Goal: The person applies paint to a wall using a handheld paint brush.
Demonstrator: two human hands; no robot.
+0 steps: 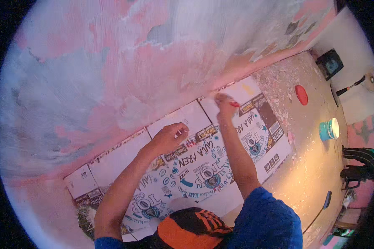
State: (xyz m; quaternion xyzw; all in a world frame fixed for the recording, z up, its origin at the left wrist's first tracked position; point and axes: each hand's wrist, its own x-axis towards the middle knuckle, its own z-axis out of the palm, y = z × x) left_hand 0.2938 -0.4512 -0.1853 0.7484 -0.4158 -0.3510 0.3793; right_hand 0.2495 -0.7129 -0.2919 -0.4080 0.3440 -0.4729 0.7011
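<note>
My right hand (225, 104), blurred, is closed just above a flattened printed cardboard carton (205, 199). A small red piece (234, 104) shows at the heel of this fist; what it belongs to is hidden. To its left, my left hand (171, 133) hovers over the carton's upper edge with curled fingers. Whether anything is between those fingers is unclear. The carton lies along the foot of a wall (112, 93) with patchy pink, white and grey paint. Both forearms reach forward from blue sleeves (268, 218).
An orange-and-black cap (190, 228) fills the bottom middle. Right of the carton, a round red object (301, 95) and a teal-and-white bucket (329, 129) rest on the paint-flecked floor (286, 85). Farther right are a dark square object (329, 64) and a long-handled tool (327, 199).
</note>
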